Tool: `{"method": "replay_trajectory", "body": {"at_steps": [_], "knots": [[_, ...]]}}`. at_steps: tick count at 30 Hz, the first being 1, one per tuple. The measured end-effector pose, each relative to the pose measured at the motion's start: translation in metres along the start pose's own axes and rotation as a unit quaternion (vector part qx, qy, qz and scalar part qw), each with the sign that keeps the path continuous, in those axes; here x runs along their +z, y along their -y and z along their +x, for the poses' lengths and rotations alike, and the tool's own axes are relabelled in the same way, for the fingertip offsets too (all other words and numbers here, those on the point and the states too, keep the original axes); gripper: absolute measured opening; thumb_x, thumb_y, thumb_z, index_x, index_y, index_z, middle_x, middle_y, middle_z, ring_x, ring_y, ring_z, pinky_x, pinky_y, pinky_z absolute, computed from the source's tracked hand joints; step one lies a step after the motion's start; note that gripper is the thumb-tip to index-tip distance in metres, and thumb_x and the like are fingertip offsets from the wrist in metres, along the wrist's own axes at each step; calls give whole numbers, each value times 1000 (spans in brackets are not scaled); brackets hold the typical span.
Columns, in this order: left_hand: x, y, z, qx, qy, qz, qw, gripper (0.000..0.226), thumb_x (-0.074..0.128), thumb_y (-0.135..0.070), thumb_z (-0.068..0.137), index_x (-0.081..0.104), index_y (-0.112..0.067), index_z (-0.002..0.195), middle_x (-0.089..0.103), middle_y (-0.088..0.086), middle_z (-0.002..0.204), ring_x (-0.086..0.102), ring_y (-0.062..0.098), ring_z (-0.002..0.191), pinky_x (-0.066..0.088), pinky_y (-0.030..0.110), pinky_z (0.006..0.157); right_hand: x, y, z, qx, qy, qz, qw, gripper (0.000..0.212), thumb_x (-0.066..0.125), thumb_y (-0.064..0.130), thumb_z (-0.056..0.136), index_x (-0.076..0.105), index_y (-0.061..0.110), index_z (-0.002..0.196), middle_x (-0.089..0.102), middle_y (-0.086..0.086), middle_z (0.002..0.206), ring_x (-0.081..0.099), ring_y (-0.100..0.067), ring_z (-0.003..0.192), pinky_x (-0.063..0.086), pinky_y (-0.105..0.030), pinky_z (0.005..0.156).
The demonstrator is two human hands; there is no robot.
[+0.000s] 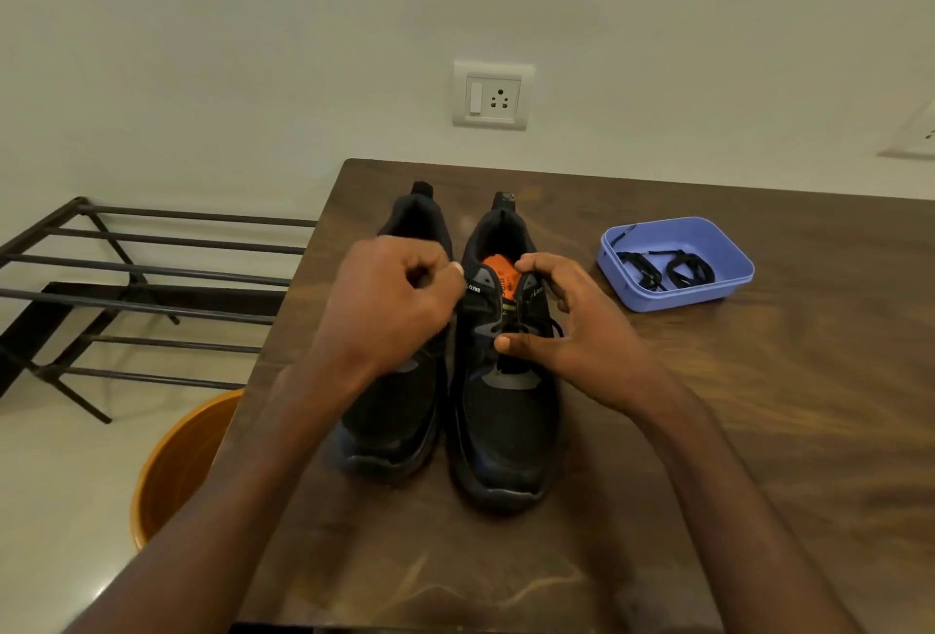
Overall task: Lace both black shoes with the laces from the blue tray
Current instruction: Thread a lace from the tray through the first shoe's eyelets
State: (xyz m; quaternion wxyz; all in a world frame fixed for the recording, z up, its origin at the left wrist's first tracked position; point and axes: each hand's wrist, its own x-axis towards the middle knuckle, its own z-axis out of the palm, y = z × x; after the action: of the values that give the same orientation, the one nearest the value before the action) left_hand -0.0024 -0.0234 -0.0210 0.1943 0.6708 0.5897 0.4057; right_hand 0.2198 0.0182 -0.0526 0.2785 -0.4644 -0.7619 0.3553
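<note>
Both hands at rt shoe (506, 380), toe toward wearer, long axis running away. L hand (399, 299) fisted at left eyelet flap, pinching lace end prob. R hand (561, 325) pinching lace (511, 360) midway. Spare lace in blue tray (728, 249), nearer R hand.

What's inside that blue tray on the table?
The blue tray holds black laces, loosely bundled, with one end running up toward its far left corner. How many laces there are cannot be told, since they overlap. Nothing else shows on the tray's floor.
</note>
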Motion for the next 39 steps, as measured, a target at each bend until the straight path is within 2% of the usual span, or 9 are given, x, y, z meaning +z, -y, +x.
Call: {"method": "replay_trajectory", "body": {"at_steps": [4,9,13,17,22,25,31,36,39], "knots": [[8,7,0,93,-31,133,986,44,63,-33,95,51,-21,54,50,-8,52,50,10,50,46,32,70,3,3,-1,-33,-70,14,997,47,77,16,90,59,24,132,57,12,133,54,-1,125,45,-21,106],[20,-5,0,138,-36,164,976,8,67,-36,94,68,-28,93,57,-13,98,52,7,92,37,36,99,-3,6,-2,-38,-168,-10,985,40,56,-6,94,70,25,115,65,9,120,59,4,112,53,-20,96],[35,-11,-9,123,25,246,961,29,67,-46,93,70,-30,116,53,-8,112,47,13,104,34,39,103,-4,2,-3,-79,-31,-55,995,55,63,1,94,59,31,140,48,13,148,41,2,139,38,-17,112],[35,-15,-9,87,67,270,957,40,69,-50,91,65,-36,129,47,-6,123,43,17,118,30,42,106,-11,-1,-8,-48,88,-15,995,73,75,9,91,44,37,150,31,22,156,30,20,136,32,1,100],[39,-23,-12,72,38,320,944,29,63,-56,93,70,-44,118,52,-9,125,43,21,120,32,49,106,-17,-6,-7,-39,94,-34,994,81,85,24,83,42,41,149,27,22,158,29,22,132,33,4,96],[45,-26,-12,73,21,343,936,23,68,-53,91,74,-42,111,52,-4,127,43,24,118,36,50,103,-17,-8,-5,-37,89,-25,995,81,88,26,80,45,44,146,29,24,156,33,14,136,37,-8,104],[50,-13,-4,-47,5,67,997,9,77,-30,88,75,-38,84,56,-17,96,52,9,104,35,45,99,-17,-12,-3,-29,81,-3,996,83,91,26,75,48,43,144,31,22,158,33,-1,146,37,-39,120],[45,-12,-7,-103,-20,-102,989,12,68,-16,97,72,-27,95,69,-9,96,66,6,93,57,47,93,-18,-15,-2,-26,75,4,997,81,91,25,76,48,43,142,31,20,158,35,-3,145,37,-27,114],[45,-21,-10,-47,3,-69,996,13,62,-10,100,66,-22,95,68,-8,86,65,10,84,57,43,83,-18,-16,-2,-32,64,11,997,80,91,23,76,49,41,141,33,21,155,37,2,141,36,-15,105]]}}
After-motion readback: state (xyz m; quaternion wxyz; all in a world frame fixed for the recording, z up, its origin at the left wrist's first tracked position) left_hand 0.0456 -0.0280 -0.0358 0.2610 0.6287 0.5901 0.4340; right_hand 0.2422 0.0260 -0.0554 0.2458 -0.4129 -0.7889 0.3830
